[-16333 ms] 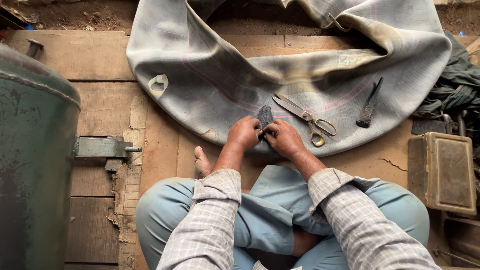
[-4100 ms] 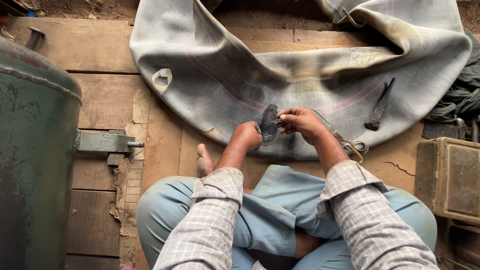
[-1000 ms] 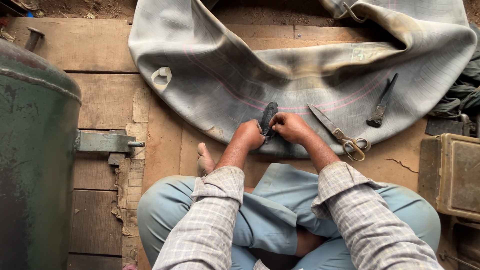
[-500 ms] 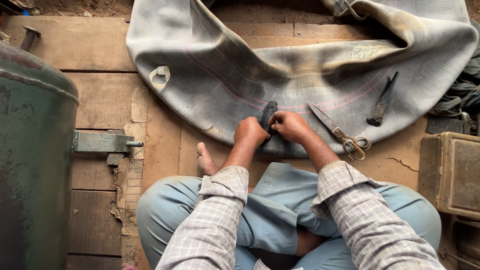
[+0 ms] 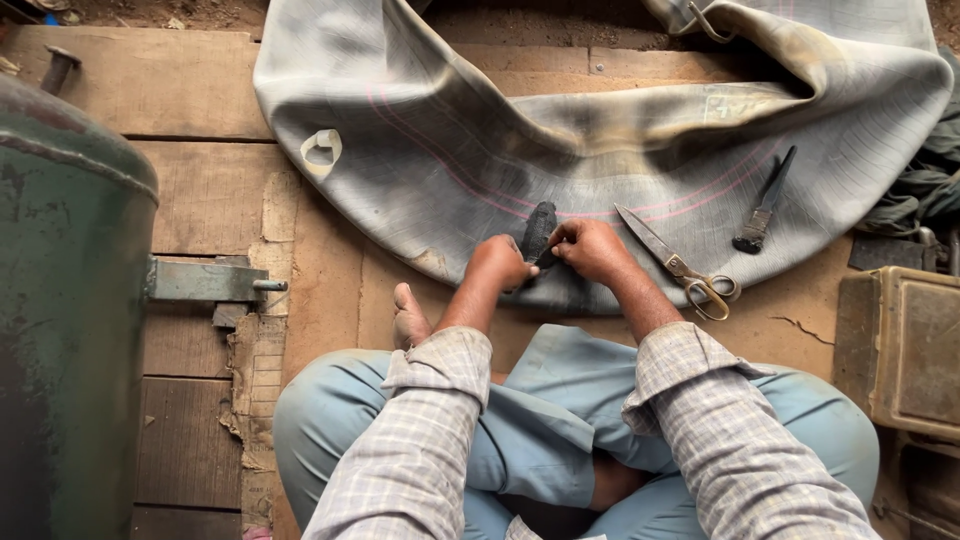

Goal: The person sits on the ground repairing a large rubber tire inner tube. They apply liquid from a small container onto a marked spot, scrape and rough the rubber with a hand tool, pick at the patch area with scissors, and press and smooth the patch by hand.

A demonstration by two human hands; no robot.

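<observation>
A large grey rubber inner tube (image 5: 600, 130) lies flat across the wooden boards in front of me. My left hand (image 5: 500, 265) and my right hand (image 5: 590, 248) sit together at its near edge. Between them stands a small dark rubber patch (image 5: 540, 232), pinched by the fingers of both hands. A pair of scissors (image 5: 675, 265) lies on the tube just right of my right hand, blades shut. Farther right a dark-handled knife (image 5: 765, 205) rests on the tube.
A big green metal tank (image 5: 70, 330) with a side bracket (image 5: 205, 282) fills the left. A worn box (image 5: 915, 350) stands at the right edge. A pale patch ring (image 5: 322, 152) sits on the tube's left part. My bare foot (image 5: 408, 318) rests on the boards.
Over the last second my hands stay together on the dark patch at the tube's edge. Earlier my right hand held the patch raised; the scissors have shifted a little.
</observation>
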